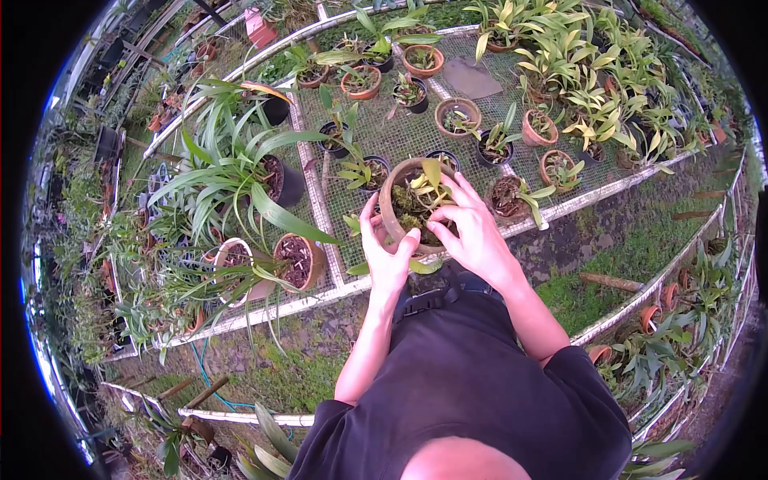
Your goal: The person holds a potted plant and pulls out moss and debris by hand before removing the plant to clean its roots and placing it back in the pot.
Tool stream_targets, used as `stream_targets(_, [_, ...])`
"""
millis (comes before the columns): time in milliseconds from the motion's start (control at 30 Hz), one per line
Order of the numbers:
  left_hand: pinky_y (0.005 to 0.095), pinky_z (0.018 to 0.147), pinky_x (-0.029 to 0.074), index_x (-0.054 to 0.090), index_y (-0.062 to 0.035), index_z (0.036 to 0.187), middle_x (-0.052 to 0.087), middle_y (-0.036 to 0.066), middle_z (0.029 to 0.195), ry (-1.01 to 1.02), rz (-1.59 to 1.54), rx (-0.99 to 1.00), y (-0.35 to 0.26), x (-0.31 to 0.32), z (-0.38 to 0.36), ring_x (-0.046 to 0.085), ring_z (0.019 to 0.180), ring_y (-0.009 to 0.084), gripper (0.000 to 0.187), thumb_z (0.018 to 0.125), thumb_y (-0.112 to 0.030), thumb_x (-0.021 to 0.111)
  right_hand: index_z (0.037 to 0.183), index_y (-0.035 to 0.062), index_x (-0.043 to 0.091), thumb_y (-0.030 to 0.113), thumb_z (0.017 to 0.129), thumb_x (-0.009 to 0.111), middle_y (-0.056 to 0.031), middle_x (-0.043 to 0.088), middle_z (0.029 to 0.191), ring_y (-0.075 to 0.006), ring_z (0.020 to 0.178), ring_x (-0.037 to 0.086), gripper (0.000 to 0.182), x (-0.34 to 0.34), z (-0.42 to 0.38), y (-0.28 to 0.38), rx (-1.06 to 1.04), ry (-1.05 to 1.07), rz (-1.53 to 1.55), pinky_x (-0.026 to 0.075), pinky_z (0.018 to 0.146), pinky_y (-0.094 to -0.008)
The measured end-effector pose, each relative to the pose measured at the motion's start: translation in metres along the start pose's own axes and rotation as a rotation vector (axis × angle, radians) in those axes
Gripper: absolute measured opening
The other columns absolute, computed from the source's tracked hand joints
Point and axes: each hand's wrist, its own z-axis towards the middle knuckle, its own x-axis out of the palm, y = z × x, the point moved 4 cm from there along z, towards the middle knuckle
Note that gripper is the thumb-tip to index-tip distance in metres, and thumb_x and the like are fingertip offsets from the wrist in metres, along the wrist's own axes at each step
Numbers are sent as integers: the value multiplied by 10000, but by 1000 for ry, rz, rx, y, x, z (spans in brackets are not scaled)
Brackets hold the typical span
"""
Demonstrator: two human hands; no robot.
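Note:
A clay pot (pixel 387 210) with green moss (pixel 413 222) and a small yellow-green plant (pixel 432 172) is held up in front of my body, its mouth tilted towards me. My left hand (pixel 389 260) is closed round the pot's left side, thumb at the near rim. Over the pot's right side is my right hand (pixel 478 240), its outer fingers along the rim. Its thumb and forefinger come together at the moss inside; what lies between their tips is too small to make out.
Beyond the pot stretches a wire-mesh bench (pixel 364 120) with a white frame, bearing several potted plants. A large black pot (pixel 284 182) with long strap leaves stands left. Leafy plants (pixel 576 64) crowd the far right. A curved white rail (pixel 664 276) runs at right.

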Motion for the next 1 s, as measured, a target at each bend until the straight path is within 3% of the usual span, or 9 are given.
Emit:
stream_targets(167, [421, 998, 616, 291, -73, 1618, 499, 184, 1352, 13, -63, -3, 3, -8, 0, 630, 1250, 295, 930, 824, -71, 774, 1000, -11, 757, 139, 936, 752, -278, 579, 1498, -449, 1447, 499, 164, -23, -7, 7, 41, 29, 212, 403, 1201, -506])
stream_targets(200, [424, 1002, 612, 289, -74, 1619, 497, 183, 1353, 15, -65, 1, 3, -9, 0, 627, 1253, 295, 931, 825, -74, 775, 995, -22, 722, 110, 952, 732, -211, 633, 1463, -385, 1384, 595, 139, -27, -9, 8, 40, -1, 244, 453, 1152, -471])
stream_targets(367, [429, 1005, 602, 280, -75, 1624, 487, 177, 1355, 8, -59, -21, -4, -12, -2, 612, 1267, 292, 944, 824, -84, 780, 988, -34, 690, 76, 992, 686, -143, 717, 1299, -245, 1180, 678, 110, -51, -22, 4, 121, -49, 433, 515, 1024, -405])
stream_targets(433, [428, 1003, 605, 276, -77, 1626, 487, 175, 1350, 19, -55, -5, -3, -14, -2, 615, 1260, 293, 951, 820, -78, 781, 998, -29, 699, 48, 973, 685, -153, 724, 1258, -277, 1156, 692, 81, -63, -31, -2, 244, -60, 323, 524, 1009, -408])
stream_targets(500, [426, 1001, 607, 272, -80, 1627, 484, 177, 1354, 30, -47, 15, -4, -17, -3, 612, 1262, 295, 955, 818, -69, 779, 1110, -13, 754, 46, 907, 715, -170, 675, 1314, -376, 1251, 620, 214, -75, -46, 12, 187, -106, -525, 491, 1048, -479])
stream_targets(567, [424, 999, 610, 267, -82, 1629, 478, 181, 1366, 48, -36, 34, -6, -17, -3, 601, 1273, 297, 957, 818, -57, 774, 1126, 14, 781, 59, 901, 735, -167, 666, 1320, -360, 1242, 616, 234, -79, -45, 23, 136, -167, -559, 485, 1053, -468])
stream_targets(667, [423, 994, 615, 242, -93, 1638, 454, 192, 1401, 37, 34, 18, -6, -15, -5, 580, 1295, 302, 988, 810, -41, 779, 1052, 29, 805, 101, 898, 773, -158, 671, 1247, -331, 1150, 652, 173, -58, -31, 36, 124, -128, 30, 523, 977, -432])
stream_targets(767, [431, 994, 614, 207, -106, 1651, 424, 207, 1435, 26, 41, 21, -4, -12, -8, 563, 1311, 311, 1032, 802, -37, 790, 999, 32, 809, 130, 910, 756, -161, 735, 985, -320, 895, 726, 143, -20, -19, 48, 135, 1, -57, 557, 776, -426])
stream_targets(1000, [455, 1019, 599, 171, -115, 1667, 385, 227, 1479, 30, 77, -6, -1, -20, -16, 551, 1328, 336, 1090, 786, -30, 807, 868, 81, 781, 175, 937, 684, -171, 688, 677, -387, 661, 708, 152, 20, -13, 49, 187, 17, -351, 557, 617, -504])
